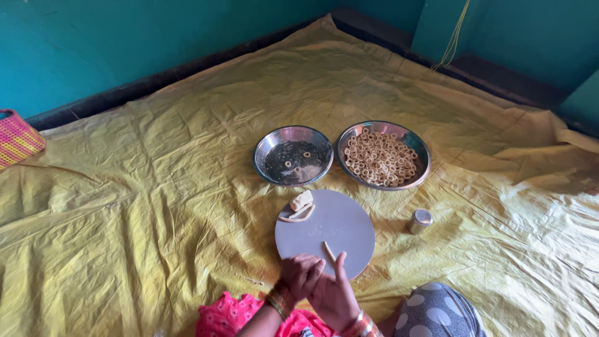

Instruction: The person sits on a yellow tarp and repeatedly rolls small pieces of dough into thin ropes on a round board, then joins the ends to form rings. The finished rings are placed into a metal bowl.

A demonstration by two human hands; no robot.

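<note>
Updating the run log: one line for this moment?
hands together at board edge | dough strip beside fingers | right plate full of rings

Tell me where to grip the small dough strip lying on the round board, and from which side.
Pinch the dough strip at its far end, coming from above. It lies flat on the round board, thin and soft-looking, so a light fingertip pinch across its narrow width probably suits. Its near end sits close to the right hand and left hand; the far end is clear.
</note>
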